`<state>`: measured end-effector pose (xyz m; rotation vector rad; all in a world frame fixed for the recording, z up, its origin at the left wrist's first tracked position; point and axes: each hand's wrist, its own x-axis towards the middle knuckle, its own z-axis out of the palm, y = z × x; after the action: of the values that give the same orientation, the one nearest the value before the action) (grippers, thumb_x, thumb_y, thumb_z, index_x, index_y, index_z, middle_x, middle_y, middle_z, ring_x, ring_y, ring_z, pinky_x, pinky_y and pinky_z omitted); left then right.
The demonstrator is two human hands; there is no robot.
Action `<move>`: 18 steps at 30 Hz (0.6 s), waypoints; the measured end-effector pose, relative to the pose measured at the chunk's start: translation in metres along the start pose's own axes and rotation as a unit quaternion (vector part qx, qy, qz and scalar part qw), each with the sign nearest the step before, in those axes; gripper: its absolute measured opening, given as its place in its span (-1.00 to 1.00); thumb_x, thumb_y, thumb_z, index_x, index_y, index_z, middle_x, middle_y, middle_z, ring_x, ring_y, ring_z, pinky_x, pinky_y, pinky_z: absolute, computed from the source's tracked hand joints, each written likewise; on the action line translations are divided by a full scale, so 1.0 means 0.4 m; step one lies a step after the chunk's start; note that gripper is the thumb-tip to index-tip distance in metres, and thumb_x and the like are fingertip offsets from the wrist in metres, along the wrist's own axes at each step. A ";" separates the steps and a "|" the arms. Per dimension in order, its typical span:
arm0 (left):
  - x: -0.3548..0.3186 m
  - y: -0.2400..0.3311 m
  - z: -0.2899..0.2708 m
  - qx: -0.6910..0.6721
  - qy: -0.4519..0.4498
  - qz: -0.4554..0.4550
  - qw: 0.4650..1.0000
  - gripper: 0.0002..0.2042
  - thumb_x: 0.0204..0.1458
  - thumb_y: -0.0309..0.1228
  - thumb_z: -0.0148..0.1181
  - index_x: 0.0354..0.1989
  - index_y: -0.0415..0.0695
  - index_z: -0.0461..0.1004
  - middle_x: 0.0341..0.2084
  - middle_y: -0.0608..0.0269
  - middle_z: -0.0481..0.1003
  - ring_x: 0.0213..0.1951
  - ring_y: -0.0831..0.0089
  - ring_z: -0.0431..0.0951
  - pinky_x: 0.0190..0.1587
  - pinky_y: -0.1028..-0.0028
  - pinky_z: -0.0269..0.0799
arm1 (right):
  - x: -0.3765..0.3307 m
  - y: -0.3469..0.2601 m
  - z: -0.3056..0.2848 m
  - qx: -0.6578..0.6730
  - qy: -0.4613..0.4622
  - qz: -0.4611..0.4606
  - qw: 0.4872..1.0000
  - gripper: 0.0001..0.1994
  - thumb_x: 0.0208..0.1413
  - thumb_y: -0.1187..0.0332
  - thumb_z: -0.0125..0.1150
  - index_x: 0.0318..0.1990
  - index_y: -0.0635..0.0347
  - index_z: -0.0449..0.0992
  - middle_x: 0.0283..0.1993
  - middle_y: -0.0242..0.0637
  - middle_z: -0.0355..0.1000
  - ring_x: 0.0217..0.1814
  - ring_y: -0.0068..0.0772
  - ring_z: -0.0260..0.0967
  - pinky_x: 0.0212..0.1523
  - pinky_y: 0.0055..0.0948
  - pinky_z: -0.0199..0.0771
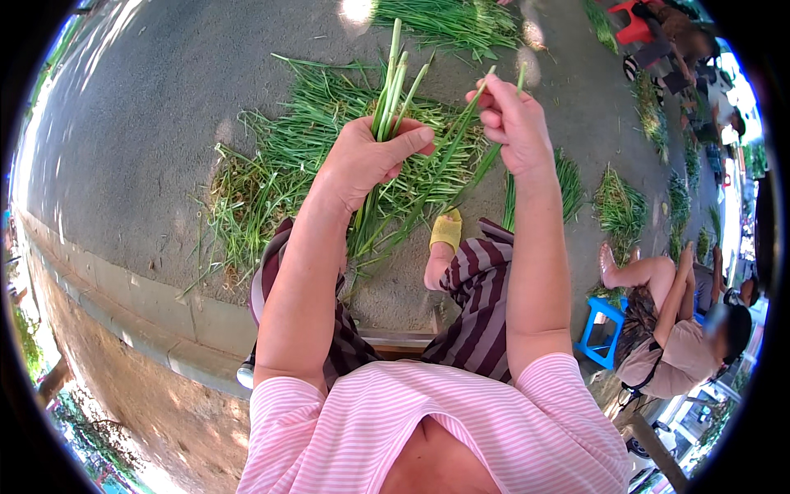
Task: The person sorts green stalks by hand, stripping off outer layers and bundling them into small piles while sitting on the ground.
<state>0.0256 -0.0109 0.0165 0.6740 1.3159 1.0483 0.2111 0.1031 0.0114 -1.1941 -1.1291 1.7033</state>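
My left hand [366, 158] grips a bunch of long green stalks [392, 86], their pale ends pointing up and their leaves hanging down past my wrist. My right hand [512, 123] pinches a single green stalk [461, 140] between thumb and fingers; the stalk runs down and left toward the bunch. Under both hands a loose pile of green stalks [288, 156] lies spread on the grey pavement. My knees in striped cloth and one foot in a yellow sandal [447, 229] show below the hands.
Smaller heaps of greens [619, 206] lie to the right and at the top. A person [671, 329] sits on a blue stool [605, 329] at the right; others sit further back near a red stool [634, 23]. A concrete kerb [132, 305] runs along the left.
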 end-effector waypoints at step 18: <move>0.022 -0.030 -0.006 0.076 0.046 0.030 0.996 -0.83 0.00 -0.40 0.35 -0.27 -0.21 0.60 -0.56 0.42 0.51 -0.60 0.72 0.32 -0.58 0.62 0.18 | -0.011 0.019 0.041 -0.160 -0.021 -0.025 0.987 -0.76 0.21 0.21 0.13 -0.28 0.24 0.47 -0.42 -0.37 0.52 -0.60 -0.75 0.20 -0.56 -0.66 0.23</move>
<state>0.0252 -0.0085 0.0016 0.7909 1.4743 1.0463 0.1959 0.0927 0.0085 -1.3140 -1.4882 1.5549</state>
